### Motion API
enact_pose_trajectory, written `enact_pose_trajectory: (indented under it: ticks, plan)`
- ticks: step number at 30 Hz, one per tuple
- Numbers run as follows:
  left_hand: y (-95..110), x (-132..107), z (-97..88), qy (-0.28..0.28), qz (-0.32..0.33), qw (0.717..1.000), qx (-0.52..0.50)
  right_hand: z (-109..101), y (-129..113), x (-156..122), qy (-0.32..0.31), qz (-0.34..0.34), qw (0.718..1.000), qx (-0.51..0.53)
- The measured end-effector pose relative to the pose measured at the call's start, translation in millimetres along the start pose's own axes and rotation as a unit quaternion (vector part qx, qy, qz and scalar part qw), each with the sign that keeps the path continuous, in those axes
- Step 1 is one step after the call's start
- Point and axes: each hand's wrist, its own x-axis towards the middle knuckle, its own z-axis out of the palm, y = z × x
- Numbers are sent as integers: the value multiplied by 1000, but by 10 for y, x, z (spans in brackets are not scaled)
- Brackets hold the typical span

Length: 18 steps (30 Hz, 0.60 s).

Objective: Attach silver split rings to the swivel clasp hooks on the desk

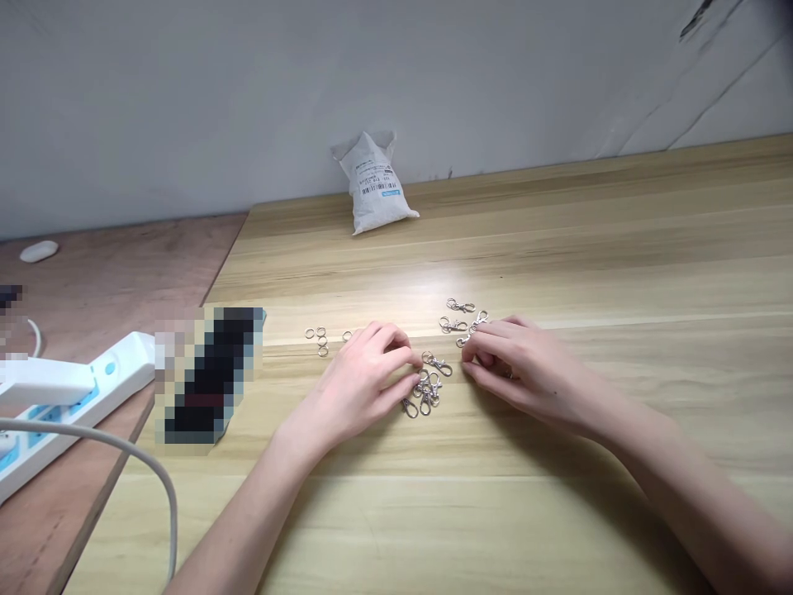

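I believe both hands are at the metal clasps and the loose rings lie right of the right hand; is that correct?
Not quite: the head view shows the loose rings left of the left hand, not right of the right hand. Both hands are at the metal clasps.

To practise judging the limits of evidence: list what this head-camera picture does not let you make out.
Head view: what the right hand grips, if anything; its curled fingers hide it.
Head view: label on the white bag, print too small.
Head view: pixelated block left of the split rings, blurred.
Head view: power strip, cut off by left edge.
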Motion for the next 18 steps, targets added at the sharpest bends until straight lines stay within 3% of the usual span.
enact_pose_trajectory:
  ticks: [18]
  plan:
    - [3,16,2,2,2,1000,1,0,-9,6,6,-7,1000,2]
